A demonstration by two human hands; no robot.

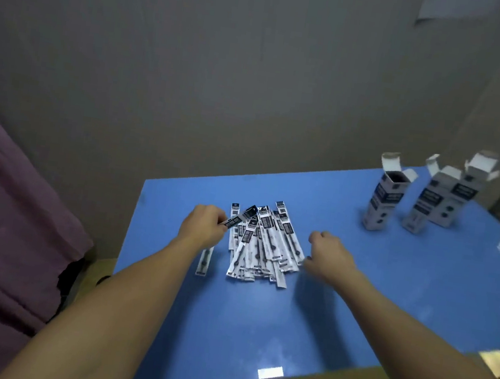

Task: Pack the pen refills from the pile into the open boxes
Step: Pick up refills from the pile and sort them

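- My left hand (204, 226) sits at the left edge of the pile of pen refills (263, 245), fingers curled round the end of one sleeved refill (240, 218).
- That held refill slants up and to the right from my fingers, its dark printed end raised above the top of the pile.
- My right hand (327, 253) is just beside the right edge of the pile, low over the table, its fingers loosely curled and holding nothing; I cannot tell whether the fingertips touch the nearest sleeves.
- The pile lies on the blue table top (355, 298) between my two hands, the white-and-black sleeves fanned out with their printed ends away from me and their plain ends toward me.
- One single refill (205, 261) lies on the table apart from the pile, just left of it, partly under my left wrist.
- Three open boxes stand upright at the far right of the table, well apart from the pile, flaps raised: the nearest box (382, 200) stands alone, showing a dark inside at its mouth.
- The middle box (424, 206) and the far box (460, 198) stand close together; whether they touch I cannot tell.
- A purple cloth (2, 204) hangs at the left, off the table.
- A grey wall (225, 74) rises behind the table.
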